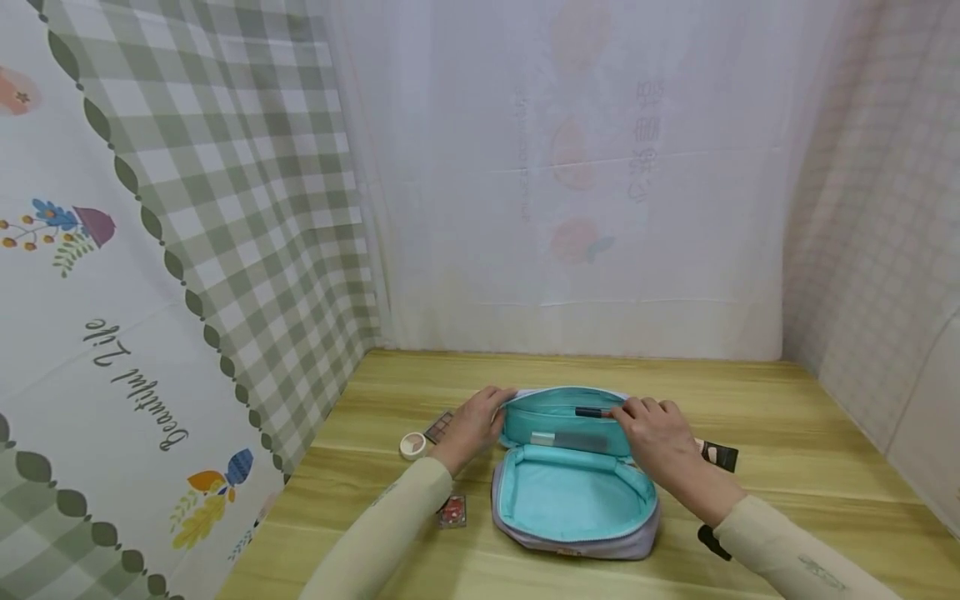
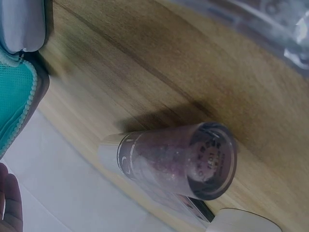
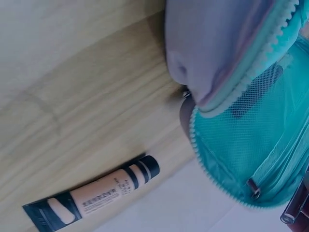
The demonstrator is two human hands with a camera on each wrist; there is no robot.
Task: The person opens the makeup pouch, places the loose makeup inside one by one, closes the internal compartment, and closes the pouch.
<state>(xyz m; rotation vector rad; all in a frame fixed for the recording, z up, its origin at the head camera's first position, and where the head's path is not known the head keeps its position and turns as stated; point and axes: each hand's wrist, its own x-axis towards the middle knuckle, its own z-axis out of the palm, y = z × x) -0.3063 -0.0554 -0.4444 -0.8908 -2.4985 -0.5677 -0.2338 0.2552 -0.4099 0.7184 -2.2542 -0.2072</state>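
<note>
A lilac makeup bag (image 1: 576,546) with turquoise lining lies unzipped on the table, its lid raised at the back. My left hand (image 1: 474,423) grips the lid's left edge; fingertips (image 2: 10,200) show close to the rim in the left wrist view. With my right hand (image 1: 660,433) I hold a slim dark-capped lip gloss tube (image 1: 591,412) across the top of the lid's inner mesh pocket (image 3: 260,145). Behind that mesh lies another tube (image 1: 573,440) with a pale cap. The bag's lower compartment (image 1: 577,496) shows bare lining.
Left of the bag are a round three-colour compact (image 1: 412,446), an eyeshadow palette (image 1: 437,428) and a small red-patterned case (image 1: 453,512). A glittery tube (image 2: 169,159) is there too. To the right lies a foundation tube (image 3: 96,197). Curtains surround the wooden table (image 1: 810,500).
</note>
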